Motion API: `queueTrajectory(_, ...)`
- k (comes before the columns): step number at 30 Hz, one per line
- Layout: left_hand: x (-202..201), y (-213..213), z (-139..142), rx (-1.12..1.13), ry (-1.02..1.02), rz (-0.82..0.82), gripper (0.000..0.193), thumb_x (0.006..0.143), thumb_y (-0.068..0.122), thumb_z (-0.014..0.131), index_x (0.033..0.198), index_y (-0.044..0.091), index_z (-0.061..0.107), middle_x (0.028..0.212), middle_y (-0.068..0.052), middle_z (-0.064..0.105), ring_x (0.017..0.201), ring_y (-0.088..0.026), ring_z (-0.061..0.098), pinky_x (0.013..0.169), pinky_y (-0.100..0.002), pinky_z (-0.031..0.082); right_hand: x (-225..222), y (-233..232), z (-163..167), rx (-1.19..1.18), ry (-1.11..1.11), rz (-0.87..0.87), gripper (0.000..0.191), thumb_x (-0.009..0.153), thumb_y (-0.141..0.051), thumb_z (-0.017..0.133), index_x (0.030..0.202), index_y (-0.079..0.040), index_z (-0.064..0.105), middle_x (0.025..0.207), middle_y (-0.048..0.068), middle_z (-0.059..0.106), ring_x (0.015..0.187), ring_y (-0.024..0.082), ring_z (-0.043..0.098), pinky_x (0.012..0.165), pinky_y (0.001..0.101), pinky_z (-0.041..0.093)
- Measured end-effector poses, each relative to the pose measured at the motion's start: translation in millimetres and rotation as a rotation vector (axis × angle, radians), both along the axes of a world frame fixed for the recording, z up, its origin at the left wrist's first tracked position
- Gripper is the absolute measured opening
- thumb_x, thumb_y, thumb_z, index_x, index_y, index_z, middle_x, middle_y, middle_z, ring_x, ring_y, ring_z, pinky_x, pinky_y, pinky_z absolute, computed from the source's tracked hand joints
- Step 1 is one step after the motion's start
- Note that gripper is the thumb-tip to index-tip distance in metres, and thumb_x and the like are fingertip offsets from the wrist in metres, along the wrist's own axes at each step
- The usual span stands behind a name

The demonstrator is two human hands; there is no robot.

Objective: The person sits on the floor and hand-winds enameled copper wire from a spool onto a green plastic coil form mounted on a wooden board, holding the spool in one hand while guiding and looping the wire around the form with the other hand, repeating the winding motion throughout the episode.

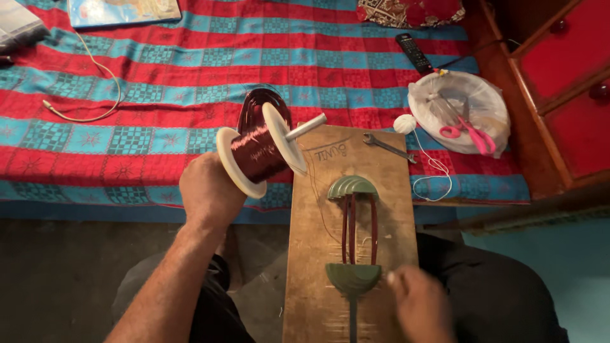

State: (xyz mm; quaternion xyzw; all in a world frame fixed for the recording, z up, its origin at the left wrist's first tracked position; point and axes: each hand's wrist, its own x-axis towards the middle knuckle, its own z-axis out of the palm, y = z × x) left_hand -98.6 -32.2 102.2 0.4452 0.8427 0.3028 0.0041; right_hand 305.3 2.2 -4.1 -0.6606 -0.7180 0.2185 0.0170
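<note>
My left hand (206, 190) grips a white spool of reddish copper wire (259, 151) with a grey rod through it, held up over the bed's edge. A thin wire runs from the spool down to a winding form (353, 232) of two green half-round pieces with dark red wire loops stretched between them. The form sits on a wooden board (311, 254) lying across my lap. My right hand (419, 305), blurred, is at the lower green piece's right side with fingers closed; what it holds is unclear. A finished dark red wire coil (254, 105) lies behind the spool.
A red and blue patterned bedspread (159, 95) lies ahead. On it are a spanner (387, 147), a white thread ball (404, 123) with loose thread, a plastic bag (489, 95) with pink-handled scissors (470, 132), a black remote (414, 53), a white cable (95, 76). A red cabinet (565, 82) stands right.
</note>
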Motion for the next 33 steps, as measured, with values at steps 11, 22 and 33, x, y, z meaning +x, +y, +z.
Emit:
queueTrajectory(11, -1, 1, 0, -0.012, 0.044, 0.055, 0.035, 0.065, 0.037, 0.087, 0.087, 0.012, 0.078, 0.080, -0.016, 0.072, 0.078, -0.040, 0.070, 0.068, -0.052, 0.054, -164, 167, 63, 0.348, 0.044, 0.532, 0.022, 0.077, -0.030, 0.081, 0.082, -0.009, 0.076, 0.083, 0.016, 0.073, 0.078, 0.037, 0.069, 0.070, 0.0496, 0.053)
queueTrajectory(22, 1, -4, 0, -0.070, 0.104, 0.036, 0.034, 0.065, 0.036, 0.087, 0.090, 0.015, 0.079, 0.081, -0.013, 0.072, 0.080, -0.037, 0.069, 0.071, -0.050, 0.055, -90, -36, 29, 0.325, 0.391, 0.761, 0.016, 0.066, -0.004, 0.065, 0.081, -0.006, 0.070, 0.085, 0.013, 0.069, 0.084, 0.032, 0.072, 0.067, 0.0428, 0.057)
queueTrajectory(33, -4, 2, -2, -0.062, 0.020, 0.096, 0.034, 0.070, 0.040, 0.086, 0.086, 0.011, 0.078, 0.082, -0.015, 0.073, 0.082, -0.039, 0.071, 0.071, -0.051, 0.055, 3, 60, -4, 0.001, 0.098, 0.011, 0.033, 0.093, -0.040, 0.065, 0.093, -0.007, 0.071, 0.069, 0.012, 0.072, 0.060, 0.024, 0.069, 0.058, 0.0398, 0.053)
